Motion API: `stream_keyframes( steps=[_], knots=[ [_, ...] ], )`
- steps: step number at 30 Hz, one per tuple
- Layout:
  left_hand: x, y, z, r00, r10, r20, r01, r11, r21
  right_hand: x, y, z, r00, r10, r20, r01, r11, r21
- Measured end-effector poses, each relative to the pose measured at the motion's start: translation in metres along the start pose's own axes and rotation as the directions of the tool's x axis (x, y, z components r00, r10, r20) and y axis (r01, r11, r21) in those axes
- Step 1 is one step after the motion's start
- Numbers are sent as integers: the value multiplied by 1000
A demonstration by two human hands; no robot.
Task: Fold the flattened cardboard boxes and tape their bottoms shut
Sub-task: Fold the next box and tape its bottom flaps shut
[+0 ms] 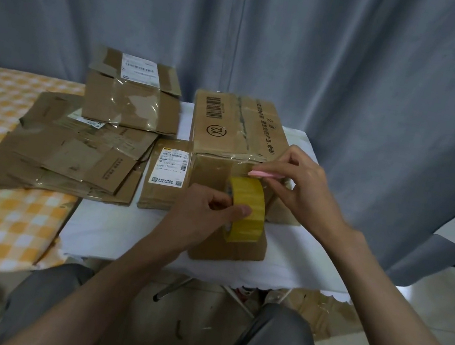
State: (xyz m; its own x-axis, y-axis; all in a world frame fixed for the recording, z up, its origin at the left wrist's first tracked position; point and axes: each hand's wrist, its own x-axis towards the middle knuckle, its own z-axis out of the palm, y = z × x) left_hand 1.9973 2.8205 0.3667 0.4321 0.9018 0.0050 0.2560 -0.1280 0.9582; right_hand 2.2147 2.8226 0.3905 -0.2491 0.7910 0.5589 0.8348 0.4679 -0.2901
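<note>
The left hand is gripping the tape roll taut against the box, while the right hand's fingers are pinching a pink cutter for cutting the tape.

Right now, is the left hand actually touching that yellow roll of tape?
Touching. The head view shows the left hand gripping the yellow tape roll, thumb pressed on its outer face, in front of the folded box.

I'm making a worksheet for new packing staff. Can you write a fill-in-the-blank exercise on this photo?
1. The left hand grips a roll of tape coloured ____.
2. The right hand pinches a small cutter coloured ____.
3. The folded box stands on a table covered in ____ cloth.
4. The flattened boxes lie to the folded box's ____.

Missing words: yellow; pink; white; left
</note>
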Motion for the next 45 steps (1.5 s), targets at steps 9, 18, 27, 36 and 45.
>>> stream_keyframes(
  steps=[9,18,27,36,45],
  knots=[
    [0,2,-1,1000,11,-9,-11,1000,7,1,0,-1,1000,-13,21,14,998,-58],
    [3,11,-2,1000,21,-18,-21,1000,-18,-10,8,-18,992,118,-37,-122,983,-136],
    [3,10,-2,999,13,-31,-14,1000,-12,-94,28,47,906,419,67,-365,850,-381],
    [1,13,-3,1000,5,-29,-6,1000,-30,-97,35,50,858,487,160,-390,823,-413],
    [2,10,-5,999,24,-25,-24,1000,8,-7,-33,5,571,781,255,-713,317,626]
  ],
)
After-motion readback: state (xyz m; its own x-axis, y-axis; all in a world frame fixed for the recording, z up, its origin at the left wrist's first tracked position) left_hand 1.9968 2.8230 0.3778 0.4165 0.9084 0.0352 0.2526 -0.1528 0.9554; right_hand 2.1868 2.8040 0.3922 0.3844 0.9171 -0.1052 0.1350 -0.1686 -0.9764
